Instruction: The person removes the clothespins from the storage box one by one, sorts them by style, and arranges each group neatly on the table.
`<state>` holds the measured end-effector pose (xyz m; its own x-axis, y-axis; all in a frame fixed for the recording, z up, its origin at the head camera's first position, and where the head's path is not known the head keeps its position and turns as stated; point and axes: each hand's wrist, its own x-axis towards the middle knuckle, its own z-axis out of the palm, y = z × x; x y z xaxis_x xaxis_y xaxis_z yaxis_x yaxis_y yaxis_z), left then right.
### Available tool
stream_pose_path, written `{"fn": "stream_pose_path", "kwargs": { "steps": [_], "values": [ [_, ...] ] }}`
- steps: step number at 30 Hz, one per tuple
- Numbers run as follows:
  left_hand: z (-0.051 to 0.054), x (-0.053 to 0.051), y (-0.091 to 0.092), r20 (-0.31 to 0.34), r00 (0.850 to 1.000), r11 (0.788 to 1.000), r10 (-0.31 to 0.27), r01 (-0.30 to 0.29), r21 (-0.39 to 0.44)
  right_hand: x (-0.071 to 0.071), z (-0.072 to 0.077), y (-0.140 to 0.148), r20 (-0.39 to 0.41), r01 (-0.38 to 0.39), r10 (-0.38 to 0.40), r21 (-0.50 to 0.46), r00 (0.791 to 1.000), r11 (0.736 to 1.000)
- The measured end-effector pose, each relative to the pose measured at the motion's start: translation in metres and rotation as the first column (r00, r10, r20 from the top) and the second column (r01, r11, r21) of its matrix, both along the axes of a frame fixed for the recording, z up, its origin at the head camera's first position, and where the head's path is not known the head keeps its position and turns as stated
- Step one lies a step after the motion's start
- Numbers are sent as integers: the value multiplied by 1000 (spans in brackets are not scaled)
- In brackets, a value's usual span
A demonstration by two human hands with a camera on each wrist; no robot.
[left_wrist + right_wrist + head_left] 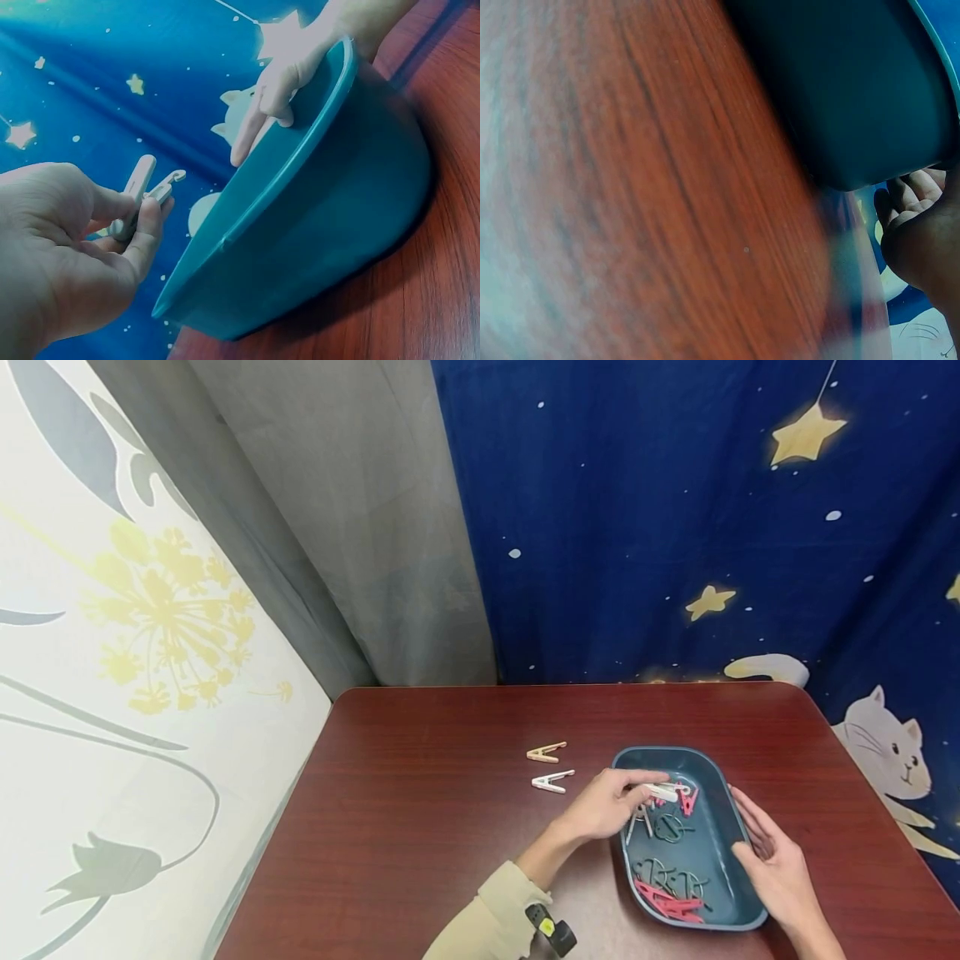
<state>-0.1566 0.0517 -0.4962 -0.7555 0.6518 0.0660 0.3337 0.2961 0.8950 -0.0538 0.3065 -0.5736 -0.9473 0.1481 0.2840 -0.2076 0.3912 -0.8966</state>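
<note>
In my left hand [606, 803] a white clothespin [663, 792] is pinched between thumb and fingers, above the far-left part of a dark teal plastic tub [716, 881]. The left wrist view shows that clothespin [140, 184] outside the tub's rim line, its arms pointing up. My right hand [776, 868] grips the tub's right side, thumb at the rim and fingers along the outer wall. Inside the tub lie pink clothespins [667, 903], dark green wire-like clips [670, 828] and a pale clothespin, partly hidden by my left hand.
On the reddish-brown table [420, 827], left of the tub, lie a beige clothespin [546, 752] and, just nearer, a white clothespin [552, 782]. Behind the table hang a grey curtain [360, 510] and a blue starry curtain [637, 527]. A flower-patterned panel [150, 777] stands to the left.
</note>
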Motion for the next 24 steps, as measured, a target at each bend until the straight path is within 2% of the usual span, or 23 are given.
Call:
{"fn": "stream_pose_path", "kwargs": {
  "steps": [6,10,15,20,24],
  "values": [
    [2,-1,-14,-24,997,997,71,-70,41,0,0,0,-1,0,0,0,1000,1000],
    [4,-2,-23,-7,991,986,135,-134,103,1,0,0,-4,-2,2,-1,1000,1000],
    [3,-3,-37,23,975,955,223,-223,194,1,-1,0,-10,-3,3,1,1000,1000],
    [1,-5,-53,65,958,914,280,-287,287,1,0,-1,-14,-6,6,0,1000,1000],
    [-3,-5,-66,49,941,893,335,-334,301,1,-1,-1,-19,-11,10,-4,1000,1000]
  ]
}}
